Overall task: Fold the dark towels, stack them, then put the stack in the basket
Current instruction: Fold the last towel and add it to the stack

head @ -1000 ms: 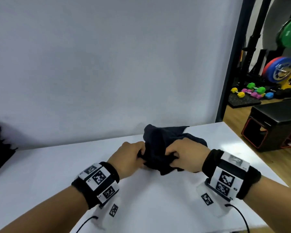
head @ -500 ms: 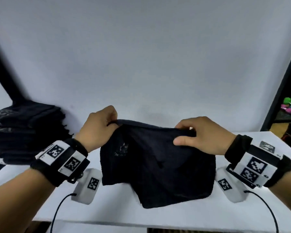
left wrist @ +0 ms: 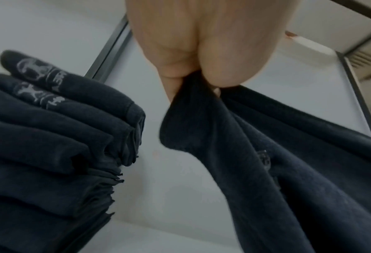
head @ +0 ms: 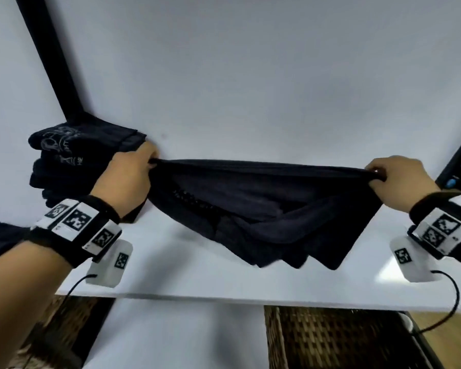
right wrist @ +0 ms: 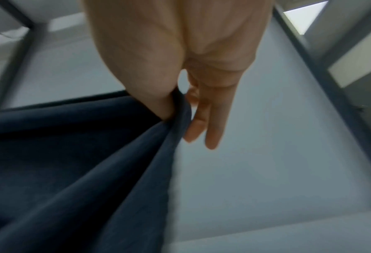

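A dark towel (head: 264,211) hangs stretched wide above the white table (head: 197,272), its lower folds sagging to the tabletop. My left hand (head: 133,174) pinches its left top corner, and my right hand (head: 394,179) pinches the right top corner. In the left wrist view my fingers (left wrist: 180,75) clamp the towel's edge (left wrist: 193,119). The right wrist view has my thumb pressing the towel (right wrist: 93,162) while two fingers (right wrist: 210,123) stick out straight. A stack of folded dark towels (head: 72,166) (left wrist: 50,145) stands at the table's back left, just beside my left hand.
A woven wicker basket (head: 343,339) stands on the floor under the table's front edge, at the right. Another piece of dark cloth (head: 0,243) lies at the far left. A black post (head: 53,59) rises behind the stack. A white wall backs the table.
My hands have lifted the bunched towel off the table and drawn far apart, pulling its top edge taut. The view has swung left, bringing the folded stack in beside my left hand.
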The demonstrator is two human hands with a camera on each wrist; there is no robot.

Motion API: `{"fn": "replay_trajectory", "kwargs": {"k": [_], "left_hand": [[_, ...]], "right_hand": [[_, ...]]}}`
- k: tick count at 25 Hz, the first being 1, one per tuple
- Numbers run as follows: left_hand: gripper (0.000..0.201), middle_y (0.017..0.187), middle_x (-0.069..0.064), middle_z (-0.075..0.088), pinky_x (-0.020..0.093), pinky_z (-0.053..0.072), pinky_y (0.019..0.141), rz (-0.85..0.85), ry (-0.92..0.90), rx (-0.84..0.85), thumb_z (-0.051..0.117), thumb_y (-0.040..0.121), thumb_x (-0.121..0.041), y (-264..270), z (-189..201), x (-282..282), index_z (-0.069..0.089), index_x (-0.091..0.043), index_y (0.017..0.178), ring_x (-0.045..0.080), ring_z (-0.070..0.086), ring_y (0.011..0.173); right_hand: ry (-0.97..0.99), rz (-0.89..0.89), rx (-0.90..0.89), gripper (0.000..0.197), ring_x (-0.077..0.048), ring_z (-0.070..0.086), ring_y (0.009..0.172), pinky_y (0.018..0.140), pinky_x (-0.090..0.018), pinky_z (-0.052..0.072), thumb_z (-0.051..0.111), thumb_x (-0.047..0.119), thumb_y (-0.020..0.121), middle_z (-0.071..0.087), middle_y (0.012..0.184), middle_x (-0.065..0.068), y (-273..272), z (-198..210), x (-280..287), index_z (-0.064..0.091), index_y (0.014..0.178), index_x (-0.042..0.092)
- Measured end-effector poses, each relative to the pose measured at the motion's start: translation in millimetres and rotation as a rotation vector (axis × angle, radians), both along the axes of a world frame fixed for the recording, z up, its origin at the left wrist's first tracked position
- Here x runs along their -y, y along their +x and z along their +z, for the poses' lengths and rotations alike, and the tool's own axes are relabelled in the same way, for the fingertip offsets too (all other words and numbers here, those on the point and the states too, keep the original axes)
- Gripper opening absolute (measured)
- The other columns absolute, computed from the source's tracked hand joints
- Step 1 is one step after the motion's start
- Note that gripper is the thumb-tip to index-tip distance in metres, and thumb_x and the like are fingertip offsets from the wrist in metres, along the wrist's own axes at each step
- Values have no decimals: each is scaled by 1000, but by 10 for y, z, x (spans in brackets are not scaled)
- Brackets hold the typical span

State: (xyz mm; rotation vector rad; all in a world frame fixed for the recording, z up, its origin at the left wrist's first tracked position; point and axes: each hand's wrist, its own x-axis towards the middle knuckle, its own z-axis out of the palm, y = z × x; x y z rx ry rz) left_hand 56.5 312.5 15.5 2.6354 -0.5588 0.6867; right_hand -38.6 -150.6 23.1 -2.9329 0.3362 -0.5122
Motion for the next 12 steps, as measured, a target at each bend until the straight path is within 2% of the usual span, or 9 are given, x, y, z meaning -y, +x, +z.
{"fn": "replay_trajectory", "kwargs": {"k": [2,4,6,8,10,12], "left_hand": [[23,78,12,58,43,49,64,27,-17,24,44,89,0,119,70,-31,52,-18,101,37,57,71],[21,80,13,63,41,46,62,66,132,106,50,88,-6,248,143,-32,59,-20,100,39,59,74],[16,73,17,63,39,40,61,73,247,205,61,84,-4,387,238,-14,70,-14,93,40,59,71],[11,69,19,61,39,38,61,105,332,255,67,80,-3,552,329,18,74,-10,86,39,55,70],[10,79,15,61,39,40,59,159,380,203,65,83,-9,728,397,118,74,-12,85,38,54,78],[13,85,12,56,36,39,57,229,352,184,61,88,-18,898,495,250,73,-13,87,37,57,81]], "right_hand": [[4,-75,11,22,-28,46,82,73,-30,33,61,5,82,51,86,-11,39,3,132,59,87,25],[-48,-148,-13,16,-35,52,86,72,-33,37,61,6,83,51,86,-12,86,-53,365,65,92,20],[-100,-226,-52,17,-39,57,87,72,-36,41,60,4,82,53,84,-13,84,-121,672,68,93,13],[-142,-302,-114,18,-39,59,88,70,-35,43,58,1,80,58,84,-17,85,-151,1022,68,90,12],[-138,-370,-146,14,-38,61,88,74,-37,49,59,6,81,65,92,-20,144,-162,1428,67,83,17],[-93,-432,-95,11,-37,63,86,77,-42,54,61,16,83,68,94,-17,275,-128,1777,65,78,25]]}}
